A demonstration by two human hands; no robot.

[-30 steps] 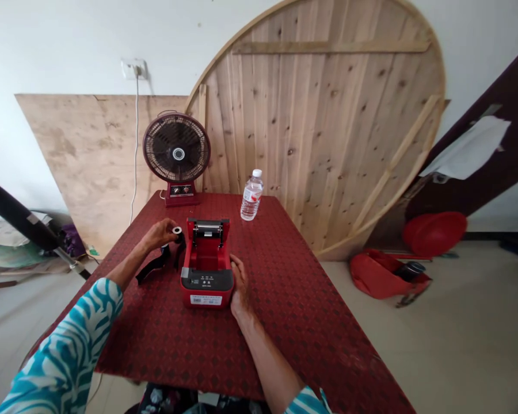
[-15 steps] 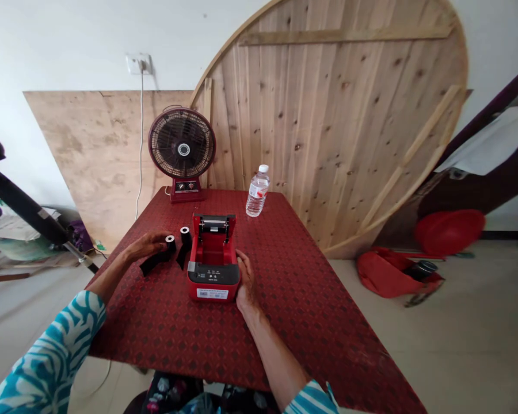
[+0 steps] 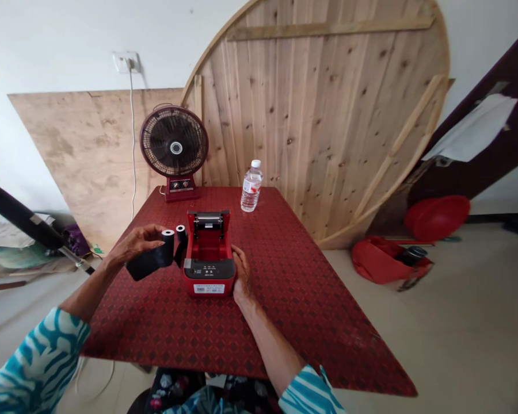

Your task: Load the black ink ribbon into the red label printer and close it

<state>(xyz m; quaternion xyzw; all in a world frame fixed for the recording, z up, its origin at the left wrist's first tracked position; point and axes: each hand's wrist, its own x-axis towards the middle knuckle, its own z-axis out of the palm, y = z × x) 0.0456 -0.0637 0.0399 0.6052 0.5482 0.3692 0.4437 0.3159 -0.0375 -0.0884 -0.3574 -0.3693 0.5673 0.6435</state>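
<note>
Holding up a black paper roll (image 3: 149, 263) with a white core, the left hand (image 3: 138, 241) is closed around it, fingers curled over the top, and a loose end of the black strip droops toward the worktop (image 3: 285, 310). The roll sits just left of a red thermal printer (image 3: 209, 282), its open paper bay (image 3: 208, 250) facing up and its black control strip toward the person. The right hand (image 3: 240, 275) lies against the printer's right side, fingers resting on the red casing and not clamped on anything.

A second black roll with a white core (image 3: 180, 232) stands between the left hand and the printer's left wall, touching or nearly touching it; from here I cannot tell which. The worktop is covered in dark red, diamond-patterned cloth.

Farther back on it stand a clear plastic water bottle (image 3: 251, 190) with a white-and-red label and a maroon desk fan (image 3: 174, 148) on a square base, both well apart from the hands. Behind the worktop, a round pine tabletop (image 3: 315, 126) leans against the wall beside a plywood sheet (image 3: 82, 149) — and down on the floor to the right lie a red bag (image 3: 384, 261) and a red plastic basin (image 3: 435, 217).
</note>
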